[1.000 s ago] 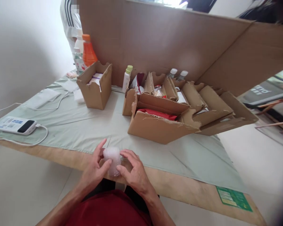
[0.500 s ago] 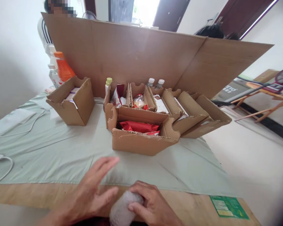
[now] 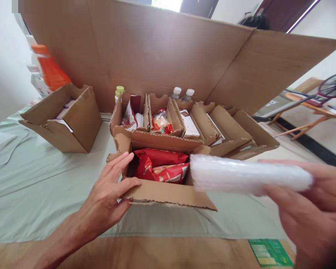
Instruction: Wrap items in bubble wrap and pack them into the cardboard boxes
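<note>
A white roll of what looks like bubble wrap (image 3: 249,173) is held level in my right hand (image 3: 313,203), its thumb and fingers closed round the right end. The roll's left end is over the right end of the front cardboard box (image 3: 168,194). That box holds red shiny packets (image 3: 162,164). My left hand (image 3: 112,186) grips the box's left end, fingers over the wall and thumb along the front panel. The box tilts toward me.
Behind stands a row of cardboard boxes (image 3: 226,130) holding packets and white cartons. Another box (image 3: 75,127) is at the left, near an orange bottle (image 3: 52,73). A tall cardboard sheet (image 3: 162,56) stands at the back. A green printed sheet (image 3: 270,253) lies at the front right.
My right hand has lifted the roll from the table's front edge up and right to the box. My left hand has gone from open in the air to gripping the box, now tilted forward.
</note>
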Action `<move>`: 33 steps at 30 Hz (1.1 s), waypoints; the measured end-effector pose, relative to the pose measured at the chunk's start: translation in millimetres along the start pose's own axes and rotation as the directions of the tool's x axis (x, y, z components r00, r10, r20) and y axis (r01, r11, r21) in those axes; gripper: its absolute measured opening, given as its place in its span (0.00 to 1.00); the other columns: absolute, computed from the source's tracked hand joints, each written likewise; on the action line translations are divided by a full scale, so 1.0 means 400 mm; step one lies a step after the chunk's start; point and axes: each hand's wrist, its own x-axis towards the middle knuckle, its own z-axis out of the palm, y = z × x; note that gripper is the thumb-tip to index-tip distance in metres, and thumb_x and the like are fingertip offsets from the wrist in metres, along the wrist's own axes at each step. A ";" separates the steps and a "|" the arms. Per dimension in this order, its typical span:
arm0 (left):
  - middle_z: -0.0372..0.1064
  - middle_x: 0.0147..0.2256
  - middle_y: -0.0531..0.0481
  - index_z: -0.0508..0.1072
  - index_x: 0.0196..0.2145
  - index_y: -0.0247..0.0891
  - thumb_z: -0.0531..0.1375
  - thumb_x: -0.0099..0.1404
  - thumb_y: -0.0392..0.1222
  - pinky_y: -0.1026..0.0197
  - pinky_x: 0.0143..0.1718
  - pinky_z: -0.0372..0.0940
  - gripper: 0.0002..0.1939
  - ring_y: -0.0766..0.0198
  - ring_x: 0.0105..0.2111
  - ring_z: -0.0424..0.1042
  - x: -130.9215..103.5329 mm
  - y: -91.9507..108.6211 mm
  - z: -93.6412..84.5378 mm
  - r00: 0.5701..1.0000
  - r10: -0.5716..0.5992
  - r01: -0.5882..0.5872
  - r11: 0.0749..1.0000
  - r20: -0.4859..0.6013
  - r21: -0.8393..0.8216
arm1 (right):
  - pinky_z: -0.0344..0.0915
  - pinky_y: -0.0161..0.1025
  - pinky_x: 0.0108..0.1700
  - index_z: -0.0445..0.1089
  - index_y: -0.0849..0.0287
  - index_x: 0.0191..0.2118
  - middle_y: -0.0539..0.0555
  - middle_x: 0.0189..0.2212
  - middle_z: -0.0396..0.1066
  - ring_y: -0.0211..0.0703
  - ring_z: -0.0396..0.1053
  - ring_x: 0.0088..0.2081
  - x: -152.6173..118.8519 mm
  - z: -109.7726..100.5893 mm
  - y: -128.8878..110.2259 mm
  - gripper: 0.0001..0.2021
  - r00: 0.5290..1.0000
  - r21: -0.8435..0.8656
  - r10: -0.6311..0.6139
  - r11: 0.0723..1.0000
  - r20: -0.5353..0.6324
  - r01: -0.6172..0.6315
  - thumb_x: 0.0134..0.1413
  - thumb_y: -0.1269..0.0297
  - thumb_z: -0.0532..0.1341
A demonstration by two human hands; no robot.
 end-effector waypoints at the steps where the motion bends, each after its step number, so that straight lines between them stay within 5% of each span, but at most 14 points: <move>1: 0.51 0.70 0.37 0.76 0.47 0.40 0.57 0.59 0.23 0.36 0.64 0.57 0.22 0.41 0.70 0.52 -0.001 -0.003 0.000 1.000 0.002 -0.002 1.000 0.003 -0.004 | 0.71 0.40 0.30 0.78 0.49 0.44 0.52 0.36 0.78 0.45 0.74 0.32 0.022 0.027 -0.015 0.12 0.997 0.013 -0.045 0.999 0.061 0.044 0.53 0.58 0.71; 5: 0.44 0.72 0.40 0.75 0.46 0.40 0.58 0.57 0.22 0.37 0.67 0.54 0.22 0.41 0.71 0.49 0.005 -0.012 0.004 0.999 0.011 -0.012 1.000 -0.044 -0.021 | 0.67 0.35 0.31 0.76 0.54 0.39 0.47 0.31 0.76 0.38 0.71 0.29 0.091 0.155 -0.062 0.07 0.910 0.022 -0.151 0.988 0.386 0.154 0.54 0.61 0.69; 10: 0.38 0.74 0.45 0.75 0.45 0.40 0.59 0.57 0.22 0.39 0.69 0.50 0.21 0.42 0.72 0.45 0.004 -0.010 0.014 0.997 0.020 -0.023 0.999 -0.080 -0.041 | 0.62 0.35 0.32 0.74 0.59 0.35 0.49 0.29 0.76 0.38 0.70 0.29 0.132 0.329 -0.087 0.05 0.789 -0.139 -0.069 0.972 0.610 0.192 0.57 0.64 0.65; 14: 0.38 0.74 0.44 0.75 0.44 0.38 0.58 0.56 0.23 0.39 0.69 0.50 0.20 0.41 0.72 0.45 0.003 -0.013 0.020 0.994 0.022 -0.029 0.997 -0.105 -0.066 | 0.64 0.40 0.38 0.76 0.60 0.40 0.57 0.35 0.80 0.50 0.76 0.38 0.134 0.439 -0.107 0.10 0.703 -0.444 0.016 0.785 0.711 0.432 0.60 0.58 0.62; 17: 0.39 0.74 0.44 0.75 0.44 0.38 0.59 0.56 0.23 0.39 0.69 0.51 0.20 0.41 0.72 0.45 0.006 -0.019 0.027 0.991 0.016 -0.026 0.997 -0.130 -0.078 | 0.65 0.43 0.38 0.77 0.60 0.44 0.63 0.38 0.80 0.57 0.78 0.41 0.119 0.483 -0.133 0.15 0.610 -0.505 0.074 0.643 0.789 0.576 0.64 0.57 0.58; 20: 0.39 0.73 0.43 0.75 0.44 0.38 0.59 0.56 0.23 0.38 0.69 0.50 0.19 0.41 0.72 0.45 0.009 -0.025 0.035 0.989 0.015 -0.029 0.995 -0.145 -0.097 | 0.65 0.43 0.36 0.79 0.60 0.40 0.63 0.35 0.80 0.57 0.78 0.39 0.110 0.498 -0.157 0.14 0.462 -0.420 0.092 0.598 0.882 0.683 0.65 0.62 0.56; 24: 0.40 0.73 0.42 0.74 0.44 0.37 0.58 0.56 0.22 0.40 0.69 0.51 0.20 0.43 0.71 0.46 0.009 -0.033 0.045 0.988 0.011 -0.029 0.993 -0.151 -0.118 | 0.63 0.40 0.34 0.78 0.60 0.42 0.60 0.38 0.81 0.53 0.78 0.38 0.130 0.490 -0.174 0.13 0.168 -0.179 0.074 0.594 0.983 0.784 0.65 0.67 0.55; 26: 0.41 0.72 0.41 0.74 0.44 0.37 0.57 0.56 0.22 0.41 0.69 0.52 0.20 0.44 0.71 0.46 0.008 -0.038 0.050 0.986 0.019 -0.039 0.992 -0.164 -0.119 | 0.62 0.40 0.34 0.78 0.60 0.44 0.60 0.41 0.81 0.51 0.78 0.39 0.143 0.489 -0.176 0.15 0.064 -0.109 0.095 0.624 0.993 0.774 0.66 0.68 0.53; 28: 0.42 0.72 0.40 0.73 0.45 0.38 0.57 0.57 0.22 0.39 0.69 0.53 0.21 0.44 0.71 0.47 0.008 -0.043 0.054 0.984 0.031 -0.052 0.992 -0.178 -0.115 | 0.62 0.39 0.34 0.78 0.60 0.46 0.60 0.41 0.81 0.51 0.78 0.40 0.145 0.496 -0.174 0.15 0.067 -0.143 0.140 0.652 0.988 0.745 0.66 0.68 0.53; 33: 0.44 0.72 0.40 0.72 0.46 0.40 0.58 0.59 0.23 0.38 0.67 0.55 0.19 0.43 0.71 0.49 0.005 -0.032 0.056 0.983 0.039 -0.052 0.996 -0.180 -0.071 | 0.64 0.40 0.37 0.78 0.63 0.46 0.63 0.43 0.80 0.53 0.77 0.43 0.126 0.517 -0.172 0.15 0.253 -0.301 0.172 0.680 0.952 0.669 0.65 0.68 0.54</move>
